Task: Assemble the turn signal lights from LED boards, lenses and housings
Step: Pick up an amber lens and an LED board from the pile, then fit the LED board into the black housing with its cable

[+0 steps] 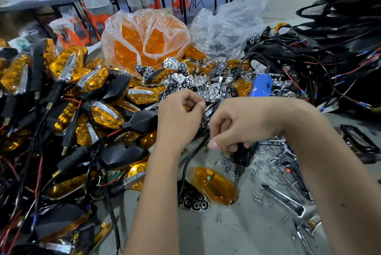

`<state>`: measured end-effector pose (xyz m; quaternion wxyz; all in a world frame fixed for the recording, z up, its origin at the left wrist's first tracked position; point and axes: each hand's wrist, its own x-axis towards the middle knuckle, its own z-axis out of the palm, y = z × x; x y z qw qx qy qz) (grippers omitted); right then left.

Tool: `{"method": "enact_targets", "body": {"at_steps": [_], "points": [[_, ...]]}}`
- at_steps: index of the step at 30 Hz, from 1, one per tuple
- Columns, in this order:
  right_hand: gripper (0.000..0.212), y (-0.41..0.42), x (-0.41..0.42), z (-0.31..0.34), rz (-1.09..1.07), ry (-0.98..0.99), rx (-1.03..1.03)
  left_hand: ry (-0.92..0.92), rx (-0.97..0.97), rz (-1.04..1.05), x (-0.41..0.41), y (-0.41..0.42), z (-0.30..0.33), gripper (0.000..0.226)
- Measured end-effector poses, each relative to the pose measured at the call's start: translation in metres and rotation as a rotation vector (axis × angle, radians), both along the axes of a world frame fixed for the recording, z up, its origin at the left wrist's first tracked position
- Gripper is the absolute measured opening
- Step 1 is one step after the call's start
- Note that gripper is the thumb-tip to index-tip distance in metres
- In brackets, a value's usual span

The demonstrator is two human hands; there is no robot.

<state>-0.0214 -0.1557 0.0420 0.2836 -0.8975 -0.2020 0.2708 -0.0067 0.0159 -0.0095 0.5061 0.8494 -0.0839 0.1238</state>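
My right hand [243,122] grips a black electric screwdriver [243,157] upright, its bit tip touching the table beside an amber lens [214,185] that lies in front of me. A chrome reflector with black hexagonal cells [193,199] lies just left of that lens. My left hand [179,118] hovers with curled fingers at the edge of a pile of chrome reflectors [198,83]; whether it pinches one is hidden by the fingers. Loose screws [259,164] are scattered to the right of the screwdriver.
A heap of finished amber turn signals with black housings and wires [78,110] fills the left. A bag of amber lenses [144,42] and a clear bag [226,27] stand behind. Black wired housings [329,58] pile up right. Chrome trim strips [286,199] lie nearby.
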Motion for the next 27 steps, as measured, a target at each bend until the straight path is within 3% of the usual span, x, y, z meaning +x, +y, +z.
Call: {"method": "enact_targets", "body": {"at_steps": [5, 8, 12, 17, 20, 24, 27], "points": [[0.021, -0.005, 0.004, 0.003, -0.055, -0.126, -0.054, 0.042, -0.219, 0.117, -0.003, -0.029, -0.001, 0.012], [0.011, -0.018, 0.004, 0.010, -0.136, -0.200, 0.041, 0.035, -0.289, 0.209, -0.007, -0.046, -0.003, 0.010], [0.008, -0.052, 0.008, 0.014, -0.424, -0.332, 0.108, 0.090, -0.363, 0.222, -0.012, -0.071, 0.000, 0.009], [0.015, -0.100, 0.035, 0.004, -0.869, -0.535, 0.142, 0.076, -0.216, 0.078, -0.008, -0.112, 0.021, 0.014], [0.013, -0.135, 0.059, -0.006, -1.101, -0.709, -0.009, 0.195, -0.280, 0.038, -0.003, -0.127, 0.025, 0.016], [0.029, -0.163, 0.085, -0.025, -1.045, -0.788, -0.249, 0.301, -0.436, 0.063, 0.007, -0.134, 0.029, 0.016], [0.057, -0.164, 0.101, -0.031, -0.922, -0.673, -0.348, 0.296, -0.441, 0.057, 0.013, -0.142, 0.031, 0.014]]}}
